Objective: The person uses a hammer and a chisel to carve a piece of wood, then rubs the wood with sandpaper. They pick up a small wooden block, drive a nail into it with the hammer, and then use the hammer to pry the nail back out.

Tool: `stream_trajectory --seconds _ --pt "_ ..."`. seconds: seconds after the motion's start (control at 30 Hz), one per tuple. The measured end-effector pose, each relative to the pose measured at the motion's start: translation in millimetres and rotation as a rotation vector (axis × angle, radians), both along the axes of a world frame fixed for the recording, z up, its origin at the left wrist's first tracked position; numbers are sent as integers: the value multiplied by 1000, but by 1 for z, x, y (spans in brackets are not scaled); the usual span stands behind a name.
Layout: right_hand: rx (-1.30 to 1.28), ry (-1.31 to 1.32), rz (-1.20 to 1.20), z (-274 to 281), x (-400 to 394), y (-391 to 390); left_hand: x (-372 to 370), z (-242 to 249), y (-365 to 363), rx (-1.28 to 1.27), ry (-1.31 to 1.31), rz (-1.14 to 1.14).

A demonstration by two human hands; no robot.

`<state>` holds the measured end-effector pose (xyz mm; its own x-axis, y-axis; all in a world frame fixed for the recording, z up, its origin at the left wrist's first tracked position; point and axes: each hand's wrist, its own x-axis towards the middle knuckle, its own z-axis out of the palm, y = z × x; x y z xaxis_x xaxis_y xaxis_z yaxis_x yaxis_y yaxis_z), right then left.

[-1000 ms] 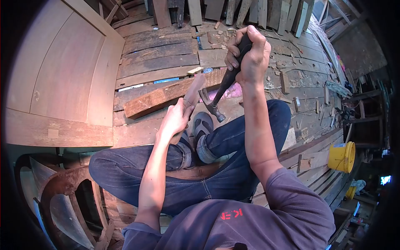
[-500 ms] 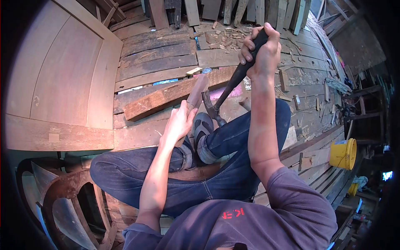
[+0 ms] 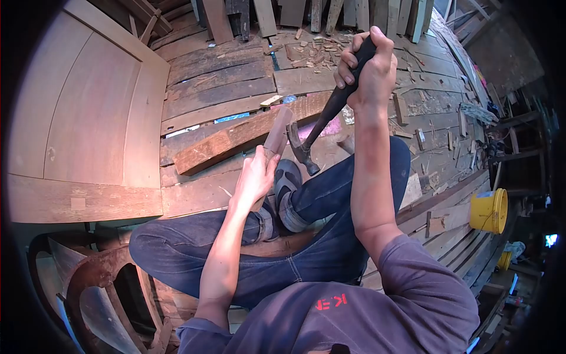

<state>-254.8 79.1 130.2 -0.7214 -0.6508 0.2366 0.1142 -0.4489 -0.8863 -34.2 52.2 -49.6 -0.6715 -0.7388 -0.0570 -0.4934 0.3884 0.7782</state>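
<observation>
While the right hand (image 3: 371, 76) clenches one hammer (image 3: 325, 120), the left hand (image 3: 255, 177) grasps one wooden piece (image 3: 277, 131) beside it; one beam (image 3: 215, 143) lies on the chip-strewn plank floor (image 3: 218, 89) near one wooden panel (image 3: 94, 112).

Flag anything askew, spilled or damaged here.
Pale splintered wood chips litter the weathered brown plank floor, which looks untidy. A thick reddish-brown wooden beam lies slantwise to the floor's planks. The black-handled metal claw hammer shows no obvious damage.
</observation>
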Motion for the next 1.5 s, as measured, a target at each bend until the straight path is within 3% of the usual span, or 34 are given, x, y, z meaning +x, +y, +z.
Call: stream_trajectory --seconds 0.13,0.23,0.33,0.53,0.73,0.9,1.13,1.33,1.5 --pt "-8 11 -6 2 1 0 -1 -3 1 -20 37 24" --pt "-16 -2 -12 0 -6 0 -3 13 4 132 23 42" --pt "-12 -11 7 1 -4 2 -7 1 8 -40 42 74" --pt "-10 5 19 0 0 0 -8 13 14 -44 14 87" --pt "-79 18 87 -7 16 -9 -10 -5 16 -68 43 87" --pt "-88 22 107 -9 18 -11 -4 -19 5 2 67 76" --pt "-86 -59 135 -7 -13 -2 0 11 0 173 39 11" --pt "-105 -65 157 -4 -22 5 -5 -8 1 -46 32 1" --pt "-45 28 166 -2 -11 4 -3 -10 1 -16 75 2"
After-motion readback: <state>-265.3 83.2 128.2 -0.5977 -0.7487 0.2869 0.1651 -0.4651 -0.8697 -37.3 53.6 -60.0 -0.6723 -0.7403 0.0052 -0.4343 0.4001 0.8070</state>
